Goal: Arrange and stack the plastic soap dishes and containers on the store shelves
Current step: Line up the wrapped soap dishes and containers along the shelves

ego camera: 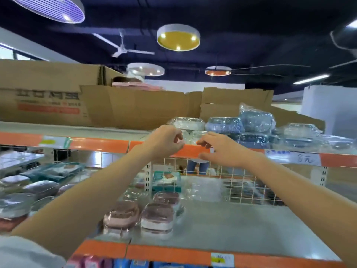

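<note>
A: Head view, centre of frame: left hand (pixel 166 141) and right hand (pixel 222 149) are raised to the orange shelf edge (pixel 185 151). Grip state?

B: Left fingers are curled; contents cannot be determined through blur. Right fingers are loosely bent, apparently holding nothing.

A: Soap dishes?

B: Wrapped white soap dishes (pixel 188 123) sit just behind the hands on the upper shelf; pink soap dishes (pixel 156 217) stand lower centre.

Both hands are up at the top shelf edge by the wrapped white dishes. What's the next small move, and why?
Probably reach forward and take the white dishes. Both the left hand and right hand hover at the orange shelf edge, apparently holding nothing, just short of that stack.
</note>
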The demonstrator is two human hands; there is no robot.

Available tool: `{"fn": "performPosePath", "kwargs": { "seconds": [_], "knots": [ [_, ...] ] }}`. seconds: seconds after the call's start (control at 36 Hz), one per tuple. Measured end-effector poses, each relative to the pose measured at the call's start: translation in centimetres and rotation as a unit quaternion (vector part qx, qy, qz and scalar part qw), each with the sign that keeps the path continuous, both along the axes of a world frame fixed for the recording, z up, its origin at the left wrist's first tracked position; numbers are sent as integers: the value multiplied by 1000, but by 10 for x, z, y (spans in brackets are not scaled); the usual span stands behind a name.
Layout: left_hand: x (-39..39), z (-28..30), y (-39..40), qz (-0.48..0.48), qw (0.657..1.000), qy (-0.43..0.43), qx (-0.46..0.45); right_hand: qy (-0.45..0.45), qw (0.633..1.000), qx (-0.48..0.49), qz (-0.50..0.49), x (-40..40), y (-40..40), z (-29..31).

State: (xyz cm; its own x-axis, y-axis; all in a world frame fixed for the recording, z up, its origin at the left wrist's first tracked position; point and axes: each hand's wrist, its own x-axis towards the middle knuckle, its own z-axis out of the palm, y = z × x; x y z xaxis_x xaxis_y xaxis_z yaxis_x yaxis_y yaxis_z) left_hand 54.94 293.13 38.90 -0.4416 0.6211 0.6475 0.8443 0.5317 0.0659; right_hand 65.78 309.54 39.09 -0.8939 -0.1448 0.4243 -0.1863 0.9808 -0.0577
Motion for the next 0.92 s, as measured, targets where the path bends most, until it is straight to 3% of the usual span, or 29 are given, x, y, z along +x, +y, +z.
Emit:
{"fn": "performPosePath", "kwargs": {
  "seconds": [0.22,0.36,0.61,0.92],
  "knots": [
    [-42,19,6,28,1000,5,-8,11,999,34,-38,-23,22,20],
    [-74,27,15,62,991,-66,-94,13,997,58,-52,-51,27,33],
    [-123,30,22,17,951,-237,-197,15,992,62,-108,-120,29,54],
    [-179,21,2,88,967,-162,-174,-104,960,88,-244,-205,33,72]
  ]
}}
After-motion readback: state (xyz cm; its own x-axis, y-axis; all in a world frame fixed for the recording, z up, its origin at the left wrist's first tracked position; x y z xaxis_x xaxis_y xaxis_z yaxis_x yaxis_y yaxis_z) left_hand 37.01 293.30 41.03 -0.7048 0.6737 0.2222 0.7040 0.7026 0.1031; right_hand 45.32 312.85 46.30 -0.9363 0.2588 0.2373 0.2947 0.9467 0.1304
